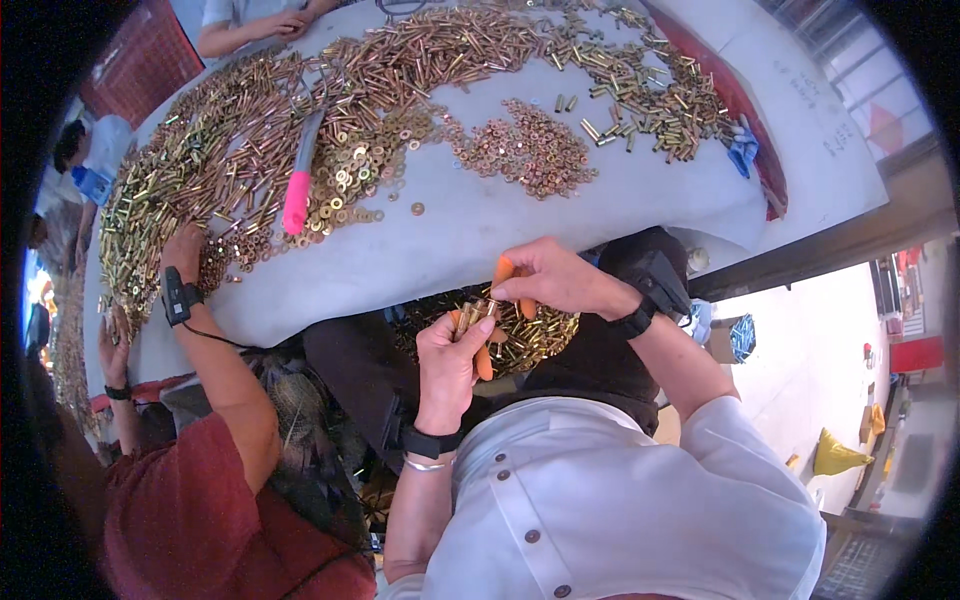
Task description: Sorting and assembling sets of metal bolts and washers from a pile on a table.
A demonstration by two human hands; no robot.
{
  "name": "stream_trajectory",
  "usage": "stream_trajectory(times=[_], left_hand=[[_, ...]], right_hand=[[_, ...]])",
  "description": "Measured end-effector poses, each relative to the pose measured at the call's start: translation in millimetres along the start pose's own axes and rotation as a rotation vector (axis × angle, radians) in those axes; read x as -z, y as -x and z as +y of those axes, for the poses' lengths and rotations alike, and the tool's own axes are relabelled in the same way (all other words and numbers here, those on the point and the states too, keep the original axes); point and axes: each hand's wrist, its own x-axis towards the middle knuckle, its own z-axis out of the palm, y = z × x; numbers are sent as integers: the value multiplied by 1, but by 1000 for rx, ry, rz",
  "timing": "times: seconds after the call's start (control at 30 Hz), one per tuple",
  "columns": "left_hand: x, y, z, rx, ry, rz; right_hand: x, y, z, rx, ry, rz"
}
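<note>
Holding brass tubes (pixel 463 319), the left hand (pixel 447 365) is faced by the right hand (pixel 562 278), fingers pinched narrow, above heaped brass pieces (pixel 545 337), any container hidden.

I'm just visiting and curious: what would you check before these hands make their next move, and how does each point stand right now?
1. Left hand has hold of the small brass-coloured tubes: ok.
2. Right hand has its fingertips close to those tubes: ok.
3. Right fingertips grip a tube firmly: cannot tell; the detail is too small.
4. Orange finger covers are worn on both hands: ok.
5. Pink-handled tool lies on the table, apart from both hands: ok.
6. Neighbour's hand, at the left of the table, is clear of the working hands: ok.
</note>
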Motion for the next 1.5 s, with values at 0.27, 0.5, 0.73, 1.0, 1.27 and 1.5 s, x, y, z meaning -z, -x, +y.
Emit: stream_trajectory(times=[0.27,0.5,0.73,1.0,1.27,1.5], left_hand=[[-6,8,-2,-15,-4,-17],[1,9,-8,16,56,-37],[2,9,-11,41,149,-92],[-2,14,-10,12,-5,-69],[2,11,-19,-16,10,-39],[2,12,-9,32,78,-78]], right_hand=[[-8,7,2,-127,26,-10],[-11,12,4,-51,-6,2],[-17,20,13,32,-128,50],[-22,24,17,-39,-17,127],[-20,21,18,-74,-37,44],[-14,24,18,-58,-136,-17]])
